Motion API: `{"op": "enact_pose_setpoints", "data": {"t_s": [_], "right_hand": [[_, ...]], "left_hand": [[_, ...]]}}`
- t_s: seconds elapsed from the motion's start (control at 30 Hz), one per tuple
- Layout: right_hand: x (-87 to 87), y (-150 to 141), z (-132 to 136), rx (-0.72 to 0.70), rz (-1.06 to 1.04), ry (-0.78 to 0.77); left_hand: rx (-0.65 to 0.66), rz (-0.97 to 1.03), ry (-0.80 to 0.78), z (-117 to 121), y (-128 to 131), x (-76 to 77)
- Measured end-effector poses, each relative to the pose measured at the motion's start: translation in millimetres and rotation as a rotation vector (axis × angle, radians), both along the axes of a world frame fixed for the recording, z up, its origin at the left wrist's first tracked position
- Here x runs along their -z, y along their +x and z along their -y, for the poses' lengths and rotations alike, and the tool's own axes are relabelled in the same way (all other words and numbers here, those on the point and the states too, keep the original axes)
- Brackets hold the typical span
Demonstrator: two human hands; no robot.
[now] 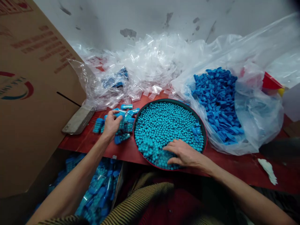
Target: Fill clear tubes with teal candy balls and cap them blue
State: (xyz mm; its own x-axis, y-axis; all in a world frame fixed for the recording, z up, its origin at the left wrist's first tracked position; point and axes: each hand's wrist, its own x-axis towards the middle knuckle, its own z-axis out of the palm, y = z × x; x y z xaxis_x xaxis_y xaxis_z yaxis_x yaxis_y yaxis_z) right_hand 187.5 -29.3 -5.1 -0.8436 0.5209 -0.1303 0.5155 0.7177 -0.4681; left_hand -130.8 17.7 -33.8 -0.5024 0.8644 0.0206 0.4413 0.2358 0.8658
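1. Turquoise beads (pixel 164 125) fill the round tray (pixel 168 101), the landmark here.
2. The right hand (pixel 185 153) reaches over the tray's near edge, its fingers parted and curved down at the beads — whether they pinch anything, I cannot tell.
3. Left of the tray, the left hand (pixel 112 123) bends its fingers over blue-capped tubes (pixel 127 107); its grip is unclear.
4. Right of the tray, a clear bag (pixel 255 111) holds blue plastic pieces (pixel 217 103).
5. Behind the tray — a heap of clear plastic pieces (pixel 156 89).
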Motion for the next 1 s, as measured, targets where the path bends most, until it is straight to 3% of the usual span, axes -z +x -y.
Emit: {"op": "enact_pose_setpoints", "data": {"t_s": [0.1, 0.2, 0.3, 0.37, 0.43, 0.5, 0.6, 0.7, 0.8, 0.9, 1.0], "right_hand": [[4.8, -1.7, -2.4, 0.043, -0.035, 0.008], [9.4, 2.2, -11.7, 0.143, -0.108, -0.038], [11.6, 5.8, -23.4, 0.220, -0.178, -0.156], [11.4, 4.4, -31.2, 0.272, -0.231, -0.208], [10.0, -0.6, -38.5, 0.342, -0.306, -0.248], [8.3, -7.1, -45.1, 0.414, -0.401, -0.312], [8.4, -12.1, -54.6, 0.474, -0.506, -0.393], [17.7, -9.1, -64.4, 0.585, -0.501, -0.218], [36.8, -9.5, -76.0, 0.790, -0.563, -0.085], [55.4, -21.3, -89.4, 0.955, -0.703, -0.149], [64.6, -37.6, -101.9, 1.013, -0.766, -0.216]], "left_hand": [[0.027, -0.334, 0.069, -3.2, 1.9, 0.2], [0.116, -0.500, 0.173, -1.1, 22.3, -12.5], [0.331, -0.405, 0.165, 6.1, 55.2, -27.7], [0.588, -0.241, 0.055, 10.6, 79.5, -34.0], [0.836, -0.112, -0.056, 12.3, 101.8, -35.9], [0.977, -0.010, -0.122, 9.9, 118.7, -34.3], [0.983, 0.098, -0.217, 0.4, 128.0, -28.8], [0.897, -0.043, -0.319, -11.5, 120.5, -22.7], [0.855, -0.185, -0.392, -21.2, 112.8, -16.7], [0.831, -0.163, -0.442, -28.4, 120.0, -10.8], [0.829, -0.075, -0.464, -34.0, 137.8, -5.6]]}}
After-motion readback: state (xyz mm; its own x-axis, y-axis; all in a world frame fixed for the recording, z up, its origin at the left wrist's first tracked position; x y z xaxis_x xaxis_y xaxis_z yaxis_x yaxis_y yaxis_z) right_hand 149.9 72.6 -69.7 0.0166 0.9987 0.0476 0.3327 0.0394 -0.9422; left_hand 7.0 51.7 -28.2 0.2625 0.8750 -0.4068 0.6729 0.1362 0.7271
